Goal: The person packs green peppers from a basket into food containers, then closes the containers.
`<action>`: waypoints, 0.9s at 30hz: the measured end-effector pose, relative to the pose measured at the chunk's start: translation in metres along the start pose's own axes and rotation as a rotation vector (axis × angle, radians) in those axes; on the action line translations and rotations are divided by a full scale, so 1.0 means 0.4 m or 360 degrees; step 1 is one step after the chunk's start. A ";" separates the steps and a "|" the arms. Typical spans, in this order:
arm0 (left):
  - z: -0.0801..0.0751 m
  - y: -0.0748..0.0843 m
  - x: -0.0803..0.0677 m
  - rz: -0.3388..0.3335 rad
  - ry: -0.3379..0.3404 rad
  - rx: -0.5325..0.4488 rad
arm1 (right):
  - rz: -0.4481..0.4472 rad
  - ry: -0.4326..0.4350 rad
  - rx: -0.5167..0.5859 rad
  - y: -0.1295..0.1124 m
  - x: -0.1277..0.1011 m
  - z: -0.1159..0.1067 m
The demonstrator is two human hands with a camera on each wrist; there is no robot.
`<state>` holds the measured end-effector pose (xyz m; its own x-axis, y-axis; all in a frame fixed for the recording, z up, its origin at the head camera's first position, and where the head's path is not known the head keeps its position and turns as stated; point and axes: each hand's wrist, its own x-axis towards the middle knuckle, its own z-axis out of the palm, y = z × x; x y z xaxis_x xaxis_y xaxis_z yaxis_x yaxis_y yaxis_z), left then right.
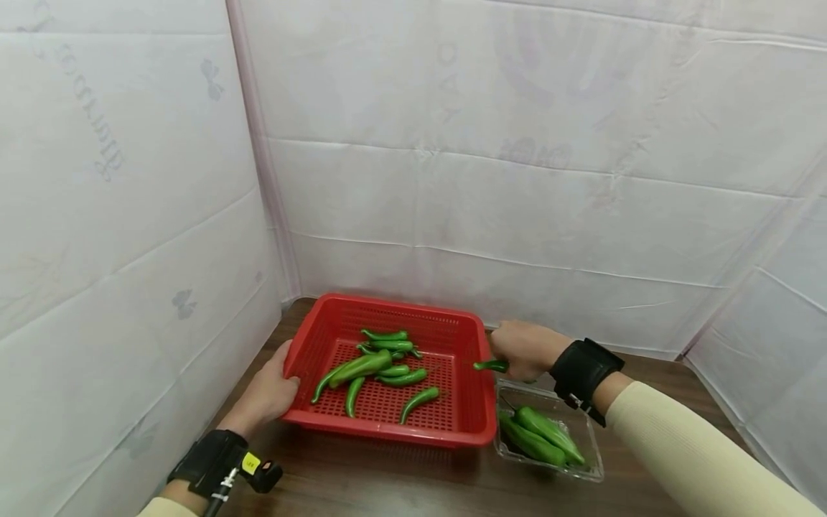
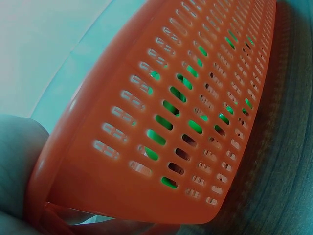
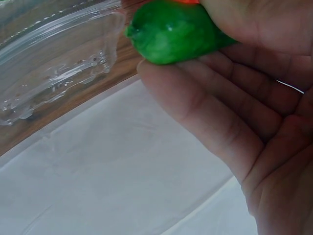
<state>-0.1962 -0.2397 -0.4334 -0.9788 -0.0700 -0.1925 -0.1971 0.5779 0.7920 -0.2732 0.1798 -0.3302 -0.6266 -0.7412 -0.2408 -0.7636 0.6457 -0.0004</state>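
At the left side of a red slotted plastic basket [image 1: 400, 431], my left hand [image 1: 263, 391] grips the rim, thumb over the edge. Several green chili peppers [image 1: 363, 368] lie scattered on the basket's floor; in the left wrist view their green shows through the slots. My right hand [image 1: 526, 348] is at the basket's right rim, pinching one green chili pepper [image 3: 171, 32] between thumb and fingers, its end pointing toward the basket. Just below that hand sits a clear plastic container [image 1: 593, 449] with a few larger green peppers [image 1: 549, 432] inside.
Both containers stand on a dark wooden table [image 1: 349, 481]. White printed sheeting [image 1: 517, 215] closes off the back, left and right sides. The clear container stands close against the basket's right front corner.
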 end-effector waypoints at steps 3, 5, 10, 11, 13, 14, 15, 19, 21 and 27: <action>0.000 -0.002 0.000 0.0012 0.0007 -0.0001 | 0.0011 0.0000 0.0009 0.010 -0.013 0.005; 0.000 -0.002 0.000 0.0022 0.0011 0.0003 | 0.0007 0.0013 0.0010 0.018 -0.022 0.010; 0.000 -0.003 -0.001 0.0027 0.0011 0.0007 | 0.0021 0.0023 0.0018 0.039 -0.045 0.027; -0.001 -0.003 -0.002 0.0027 0.0010 0.0007 | 0.0032 0.0019 0.0023 0.043 -0.049 0.031; -0.001 -0.003 -0.002 0.0030 0.0005 0.0006 | 0.0049 0.0011 0.0029 0.051 -0.056 0.039; -0.001 -0.003 -0.003 0.0033 0.0007 0.0011 | 0.0058 0.0009 0.0033 0.054 -0.059 0.042; -0.001 -0.004 -0.003 0.0036 0.0007 0.0012 | 0.0067 0.0010 0.0036 0.057 -0.062 0.045; -0.001 -0.005 -0.002 0.0041 0.0003 0.0008 | 0.0099 0.0011 0.0066 0.064 -0.075 0.056; -0.002 -0.005 -0.002 0.0035 0.0000 0.0002 | 0.0109 0.0006 0.0093 0.068 -0.082 0.062; -0.002 -0.004 -0.002 0.0020 -0.0005 0.0004 | 0.0090 0.0011 0.0152 0.089 -0.106 0.105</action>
<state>-0.1952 -0.2412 -0.4338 -0.9810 -0.0601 -0.1847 -0.1849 0.5805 0.7930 -0.2672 0.2421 -0.3608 -0.6695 -0.7042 -0.2365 -0.7090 0.7007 -0.0795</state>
